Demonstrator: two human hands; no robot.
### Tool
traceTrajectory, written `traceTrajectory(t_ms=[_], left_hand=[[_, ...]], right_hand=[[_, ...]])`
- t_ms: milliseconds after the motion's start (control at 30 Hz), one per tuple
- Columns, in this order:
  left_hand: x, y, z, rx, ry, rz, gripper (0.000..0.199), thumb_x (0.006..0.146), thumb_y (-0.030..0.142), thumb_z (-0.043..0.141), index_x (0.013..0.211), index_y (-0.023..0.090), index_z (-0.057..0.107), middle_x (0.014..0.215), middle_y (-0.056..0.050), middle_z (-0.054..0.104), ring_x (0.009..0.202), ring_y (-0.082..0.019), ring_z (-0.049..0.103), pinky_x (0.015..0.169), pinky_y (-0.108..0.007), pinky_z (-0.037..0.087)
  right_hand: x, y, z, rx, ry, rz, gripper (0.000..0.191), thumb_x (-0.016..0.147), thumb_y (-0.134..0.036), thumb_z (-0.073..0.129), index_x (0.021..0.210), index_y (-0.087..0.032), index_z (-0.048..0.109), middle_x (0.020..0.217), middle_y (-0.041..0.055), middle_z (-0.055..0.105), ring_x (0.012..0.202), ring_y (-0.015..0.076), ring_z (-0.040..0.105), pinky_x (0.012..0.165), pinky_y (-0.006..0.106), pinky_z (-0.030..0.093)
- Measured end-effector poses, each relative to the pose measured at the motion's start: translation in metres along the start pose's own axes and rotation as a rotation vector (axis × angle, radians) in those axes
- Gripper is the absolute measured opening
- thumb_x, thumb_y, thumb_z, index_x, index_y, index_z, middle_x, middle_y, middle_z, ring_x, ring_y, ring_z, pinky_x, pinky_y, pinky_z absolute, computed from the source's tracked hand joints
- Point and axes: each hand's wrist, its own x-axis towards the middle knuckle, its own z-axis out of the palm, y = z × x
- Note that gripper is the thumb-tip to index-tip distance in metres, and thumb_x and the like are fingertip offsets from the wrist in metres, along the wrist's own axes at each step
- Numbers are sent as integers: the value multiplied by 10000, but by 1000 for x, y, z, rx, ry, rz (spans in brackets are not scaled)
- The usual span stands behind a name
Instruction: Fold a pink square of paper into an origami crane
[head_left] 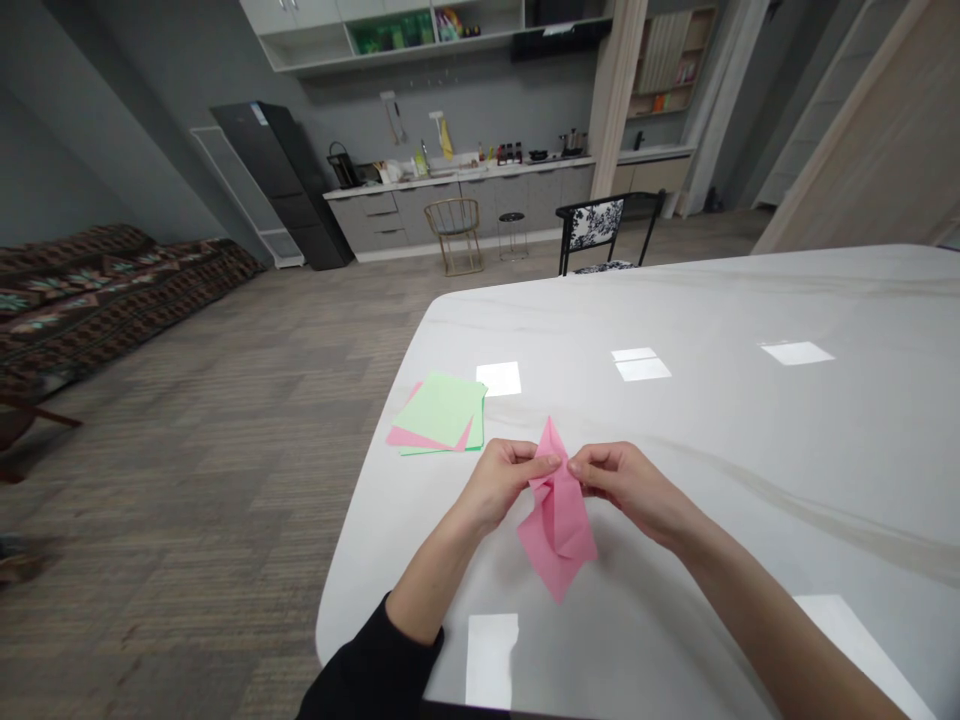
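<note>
A pink sheet of paper (pixel 564 525), partly folded and creased, is held up over the white table. Its narrow point is at the top and a wider loose corner hangs toward me. My left hand (pixel 511 478) pinches its left edge, thumb in front and fingers behind. On the opposite edge, my right hand (pixel 616 482) grips the paper between thumb and fingertips. The fingers behind the sheet are partly hidden. Left of my hands lies a loose stack of green and pink paper (pixel 441 408), a light green sheet on top.
The glossy white table (pixel 712 420) shows bright light reflections. A black chair with a patterned back (pixel 596 225) stands beyond its far edge. Farther back are a gold-framed chair (pixel 454 220), a kitchen counter (pixel 480 172) and a dark fridge (pixel 281 180). A patterned covered couch (pixel 112 270) is at left.
</note>
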Motion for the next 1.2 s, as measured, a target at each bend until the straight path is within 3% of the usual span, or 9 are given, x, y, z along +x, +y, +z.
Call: traceTrajectory(t_ms=[333, 400, 467, 533, 600, 767, 900, 1067, 1200], left_hand=[[2, -1, 9, -4, 60, 113, 273, 747, 371, 726, 672, 113, 678, 626, -19, 595, 583, -108, 505, 564, -232, 380], [4, -2, 8, -54, 142, 152, 284, 749, 381, 722, 674, 114, 662, 619, -12, 588, 564, -100, 492, 548, -226, 382], [6, -3, 6, -114, 234, 190, 293, 751, 396, 716, 689, 116, 656, 618, -7, 588, 538, -90, 475, 518, -215, 370], [8, -4, 3, -159, 301, 214, 300, 757, 415, 708, 726, 119, 665, 622, -6, 595, 521, -82, 459, 491, -205, 348], [9, -4, 1, -200, 333, 216, 304, 758, 426, 706, 772, 124, 680, 637, -11, 605, 528, -84, 466, 491, -203, 349], [8, -4, 1, -256, 339, 170, 302, 714, 397, 755, 738, 107, 678, 647, -26, 611, 565, -98, 507, 536, -217, 380], [9, -6, 2, -230, 366, 199, 323, 715, 398, 755, 660, 95, 657, 603, -19, 579, 537, -84, 469, 522, -216, 347], [10, -10, 2, -126, 420, 291, 332, 729, 389, 744, 597, 103, 639, 559, 1, 534, 519, -80, 440, 510, -220, 322], [11, -9, -1, -164, 399, 267, 306, 729, 388, 743, 651, 103, 664, 583, -9, 563, 546, -95, 482, 533, -224, 363]], right_hand=[[5, 10, 4, -240, 230, -145, 293, 830, -410, 615, 672, -163, 619, 652, 10, 602, 618, 143, 525, 571, 266, 396], [2, 5, 8, -195, 203, -175, 267, 846, -429, 602, 782, -172, 637, 733, 24, 638, 672, 161, 573, 596, 268, 432], [-3, -2, 12, -141, 95, -190, 275, 844, -417, 617, 1026, -210, 620, 954, 51, 678, 830, 199, 632, 671, 284, 487], [-7, -7, 15, -159, 35, -202, 479, 789, -379, 692, 1227, -273, 532, 1137, 57, 651, 920, 219, 643, 697, 293, 520], [-8, -8, 16, -210, 52, -211, 600, 754, -314, 725, 1302, -307, 480, 1191, 52, 638, 947, 222, 647, 711, 296, 536], [-1, 6, 10, -249, 230, -234, 507, 783, -140, 564, 1272, -272, 559, 1109, 48, 702, 929, 228, 673, 666, 292, 542], [0, 9, 6, -386, 349, -299, 412, 786, -106, 482, 1092, -249, 719, 1079, 21, 725, 944, 230, 672, 726, 300, 534], [-2, 7, 7, -483, 354, -264, 509, 772, -60, 419, 1113, -281, 725, 1003, -27, 746, 851, 217, 689, 645, 275, 531], [-1, 10, 5, -564, 317, -311, 555, 790, -39, 407, 1190, -310, 679, 1083, -42, 729, 920, 222, 691, 703, 293, 555]])
